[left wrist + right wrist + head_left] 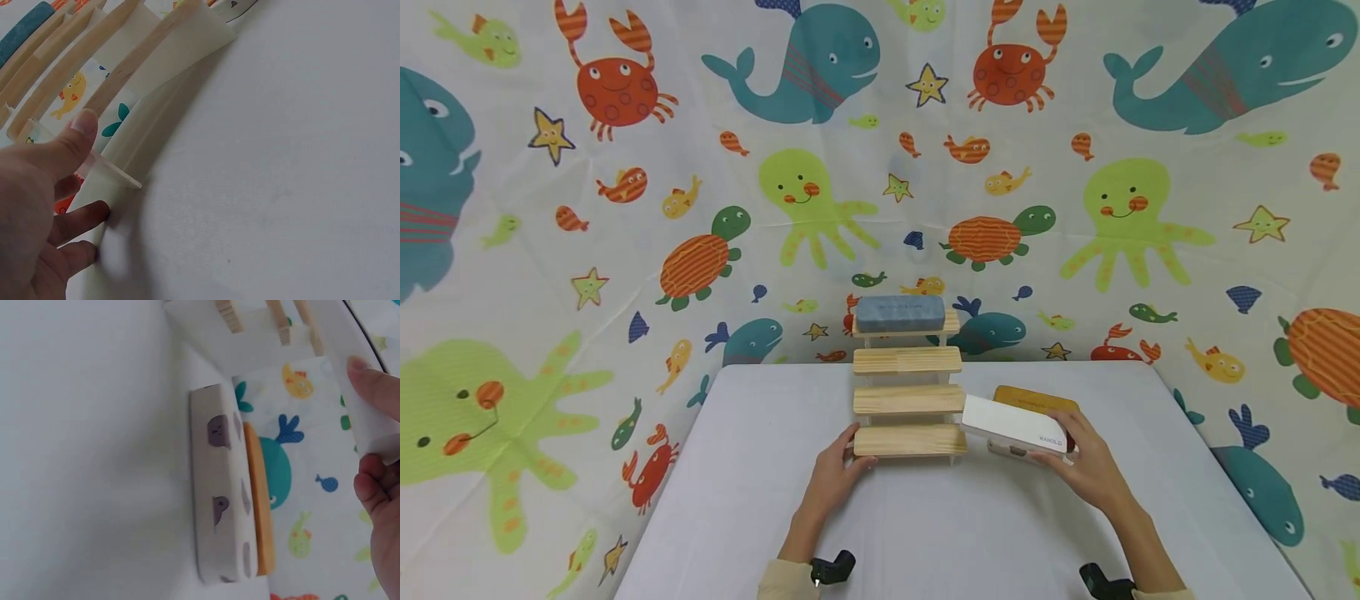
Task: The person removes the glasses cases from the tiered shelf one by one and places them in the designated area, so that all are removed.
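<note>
My right hand (1086,462) grips the right end of a white glasses case (1011,421) with small lettering on it. The case is raised and tilted, its left end close to the right side of a four-step wooden display rack (910,442). At the rack's left end, my left hand (835,471) holds the lowest step; in the left wrist view its thumb (84,128) presses the plank's end. A blue-grey glasses case (900,314) lies on the top step. Below the held case sits a pale glasses case with grey animal prints (215,487), partly hidden in the head view.
A yellow-orange case (1037,400) lies directly behind the printed one, on the white table (760,467). Beyond the table's back edge hangs a cloth (850,200) printed with sea animals. Translucent side panels (187,53) support the rack's wooden planks.
</note>
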Demonstrator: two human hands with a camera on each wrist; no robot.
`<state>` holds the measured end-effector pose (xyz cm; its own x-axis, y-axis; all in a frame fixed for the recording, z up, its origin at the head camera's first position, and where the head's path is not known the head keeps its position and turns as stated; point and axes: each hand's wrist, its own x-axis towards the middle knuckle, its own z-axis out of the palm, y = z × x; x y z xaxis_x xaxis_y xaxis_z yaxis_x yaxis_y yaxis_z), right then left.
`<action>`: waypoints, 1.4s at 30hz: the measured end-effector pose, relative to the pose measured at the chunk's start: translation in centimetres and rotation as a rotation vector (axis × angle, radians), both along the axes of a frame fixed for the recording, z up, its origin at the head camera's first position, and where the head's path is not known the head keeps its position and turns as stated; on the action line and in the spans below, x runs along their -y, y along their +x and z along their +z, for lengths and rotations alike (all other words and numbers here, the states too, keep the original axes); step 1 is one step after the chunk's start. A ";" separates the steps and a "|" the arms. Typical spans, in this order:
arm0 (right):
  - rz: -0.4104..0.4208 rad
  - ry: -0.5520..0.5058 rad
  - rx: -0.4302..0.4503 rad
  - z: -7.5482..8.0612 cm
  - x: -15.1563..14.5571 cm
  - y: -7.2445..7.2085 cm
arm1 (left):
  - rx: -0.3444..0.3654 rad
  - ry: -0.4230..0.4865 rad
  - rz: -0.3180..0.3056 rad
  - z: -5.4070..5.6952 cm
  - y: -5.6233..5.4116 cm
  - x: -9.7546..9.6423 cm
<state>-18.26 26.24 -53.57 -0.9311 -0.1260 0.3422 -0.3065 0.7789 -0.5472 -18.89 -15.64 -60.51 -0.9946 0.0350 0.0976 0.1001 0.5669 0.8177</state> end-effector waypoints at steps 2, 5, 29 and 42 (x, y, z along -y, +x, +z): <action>-0.005 -0.009 0.012 -0.3 -0.3 0.2 | -0.010 -0.015 0.000 -0.1 -0.1 0.0; -0.010 -0.018 0.017 -0.8 -0.6 0.4 | -0.016 -0.024 0.004 -0.2 -0.2 0.0; -0.056 -0.017 0.009 -5.9 -2.9 1.7 | -0.039 -0.001 0.015 -0.6 -0.4 -0.4; -0.012 -0.062 -0.011 -7.9 -3.5 2.0 | -0.036 -0.016 0.016 -0.8 -0.5 -0.9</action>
<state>-16.30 29.72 -61.45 -0.9286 -0.0929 0.3593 -0.3034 0.7475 -0.5909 -19.35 -14.76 -61.28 -0.9909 0.0205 0.1332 0.1201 0.5818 0.8044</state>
